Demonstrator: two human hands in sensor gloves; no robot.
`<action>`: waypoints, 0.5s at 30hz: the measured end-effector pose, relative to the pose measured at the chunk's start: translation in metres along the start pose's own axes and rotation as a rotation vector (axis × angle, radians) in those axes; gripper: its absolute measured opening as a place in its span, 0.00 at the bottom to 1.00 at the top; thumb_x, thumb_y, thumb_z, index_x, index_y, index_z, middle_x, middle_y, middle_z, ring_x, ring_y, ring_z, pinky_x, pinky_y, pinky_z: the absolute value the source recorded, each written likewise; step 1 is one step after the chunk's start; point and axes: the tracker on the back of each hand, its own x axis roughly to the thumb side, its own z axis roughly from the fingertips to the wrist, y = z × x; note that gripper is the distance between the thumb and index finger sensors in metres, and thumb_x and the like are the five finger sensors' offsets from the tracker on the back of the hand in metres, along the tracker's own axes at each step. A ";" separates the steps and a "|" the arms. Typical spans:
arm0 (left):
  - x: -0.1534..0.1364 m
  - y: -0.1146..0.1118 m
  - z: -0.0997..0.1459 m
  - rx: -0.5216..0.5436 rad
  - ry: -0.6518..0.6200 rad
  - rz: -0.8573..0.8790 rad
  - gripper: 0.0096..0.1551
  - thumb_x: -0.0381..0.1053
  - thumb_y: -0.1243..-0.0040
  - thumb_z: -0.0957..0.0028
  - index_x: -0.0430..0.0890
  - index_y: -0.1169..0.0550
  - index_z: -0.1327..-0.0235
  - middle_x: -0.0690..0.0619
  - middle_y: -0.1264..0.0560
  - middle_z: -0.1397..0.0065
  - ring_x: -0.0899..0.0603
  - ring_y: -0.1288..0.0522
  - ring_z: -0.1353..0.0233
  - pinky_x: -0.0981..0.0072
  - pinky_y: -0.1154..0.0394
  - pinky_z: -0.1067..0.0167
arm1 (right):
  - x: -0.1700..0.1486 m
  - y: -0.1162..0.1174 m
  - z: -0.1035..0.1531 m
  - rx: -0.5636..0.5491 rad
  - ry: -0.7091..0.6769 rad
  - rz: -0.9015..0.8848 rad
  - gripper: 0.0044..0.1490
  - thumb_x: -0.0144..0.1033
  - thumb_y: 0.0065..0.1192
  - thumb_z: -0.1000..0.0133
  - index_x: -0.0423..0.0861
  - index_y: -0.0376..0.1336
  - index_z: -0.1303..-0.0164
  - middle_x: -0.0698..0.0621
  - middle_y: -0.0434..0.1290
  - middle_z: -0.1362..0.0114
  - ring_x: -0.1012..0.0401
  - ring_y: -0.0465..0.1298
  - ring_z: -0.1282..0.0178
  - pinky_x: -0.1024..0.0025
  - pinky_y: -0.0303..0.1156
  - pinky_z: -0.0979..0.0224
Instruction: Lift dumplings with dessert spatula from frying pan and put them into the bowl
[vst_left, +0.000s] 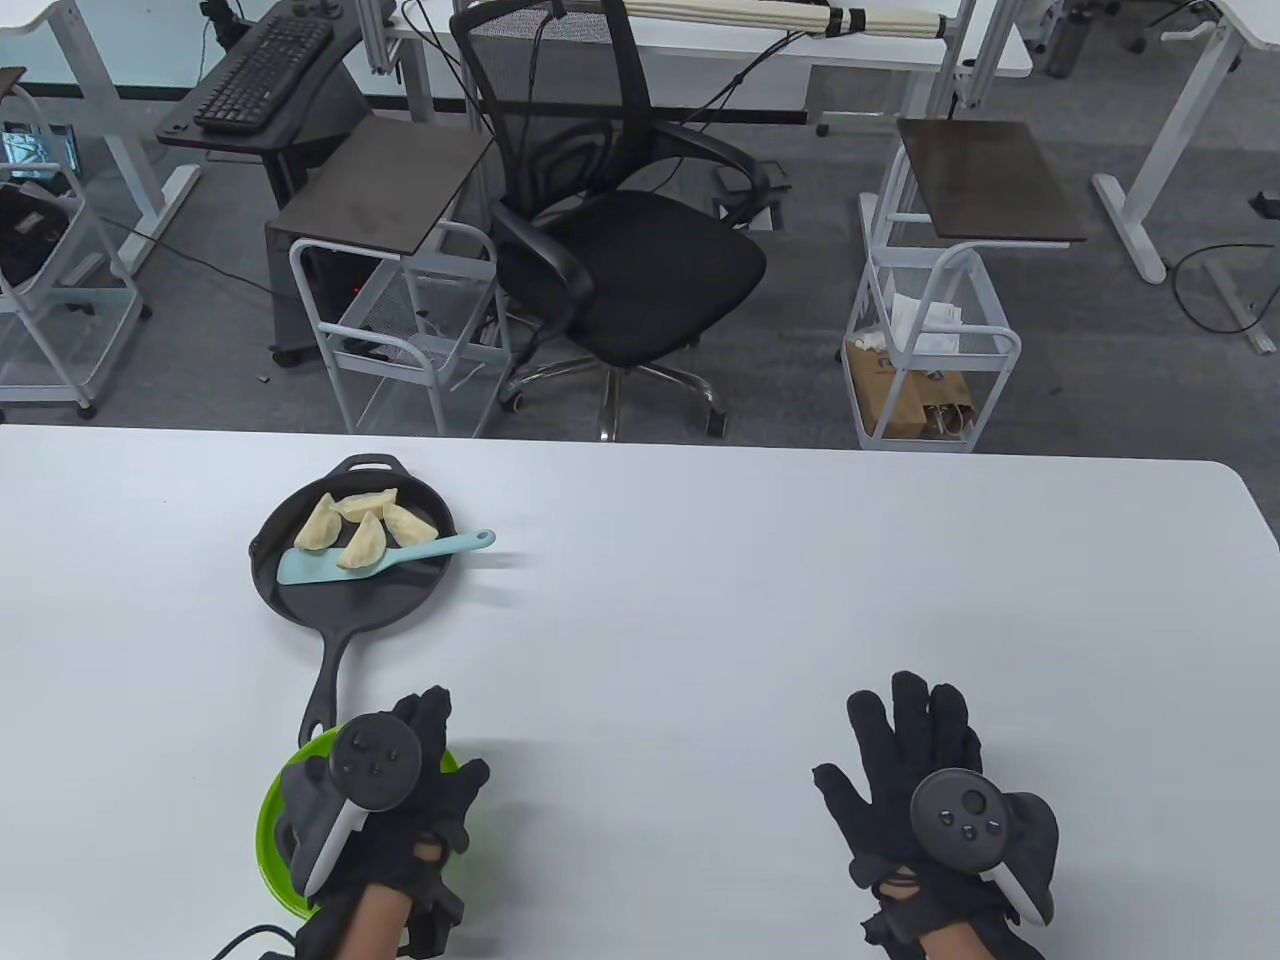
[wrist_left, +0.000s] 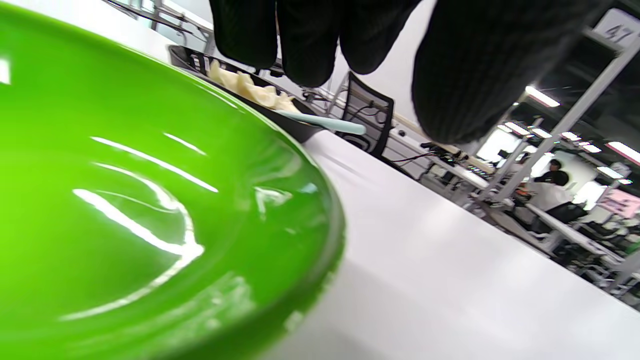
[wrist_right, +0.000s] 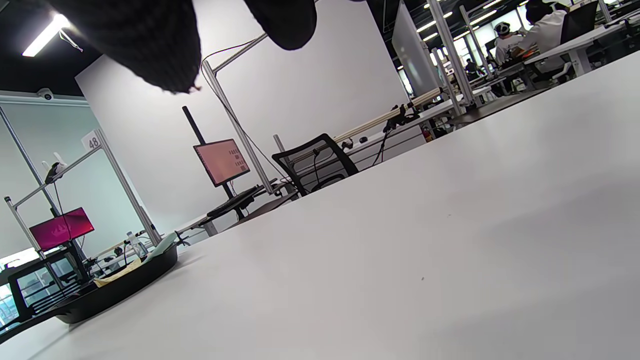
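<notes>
A black cast-iron frying pan (vst_left: 330, 600) sits at the table's left, its handle pointing toward me. Several pale dumplings (vst_left: 365, 520) lie in its far half. A teal dessert spatula (vst_left: 440, 547) rests in the pan with one dumpling on its blade and its handle over the right rim. The green bowl (vst_left: 270, 830) stands just below the pan handle and looks empty in the left wrist view (wrist_left: 125, 200). My left hand (vst_left: 435, 750) hovers over the bowl with loose fingers (wrist_left: 310, 45), holding nothing. My right hand (vst_left: 900, 750) lies spread flat on the table at the right.
The white table (vst_left: 700, 620) stretches between the hands and to the right. Beyond its far edge stand a black office chair (vst_left: 620, 260) and wire carts (vst_left: 930, 340). A cable (vst_left: 240, 940) trails at the left wrist.
</notes>
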 end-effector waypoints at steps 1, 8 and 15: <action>-0.002 0.002 -0.001 0.008 0.010 0.000 0.49 0.62 0.24 0.56 0.57 0.34 0.21 0.51 0.34 0.14 0.37 0.37 0.17 0.35 0.48 0.24 | -0.001 0.000 0.000 0.000 0.004 0.001 0.47 0.53 0.62 0.39 0.43 0.48 0.17 0.35 0.33 0.15 0.30 0.27 0.21 0.29 0.28 0.22; -0.028 0.011 -0.008 0.047 0.148 -0.008 0.47 0.61 0.24 0.56 0.58 0.32 0.22 0.51 0.31 0.16 0.39 0.34 0.20 0.37 0.45 0.25 | 0.001 -0.002 0.002 -0.009 -0.005 -0.003 0.47 0.53 0.61 0.39 0.43 0.48 0.17 0.35 0.33 0.15 0.29 0.27 0.21 0.29 0.28 0.22; -0.043 0.009 -0.014 0.063 0.253 -0.050 0.47 0.61 0.24 0.56 0.59 0.32 0.22 0.51 0.34 0.16 0.39 0.37 0.19 0.40 0.43 0.27 | -0.001 -0.003 0.003 0.010 0.008 -0.016 0.47 0.53 0.61 0.39 0.43 0.48 0.17 0.34 0.34 0.15 0.29 0.28 0.21 0.28 0.29 0.22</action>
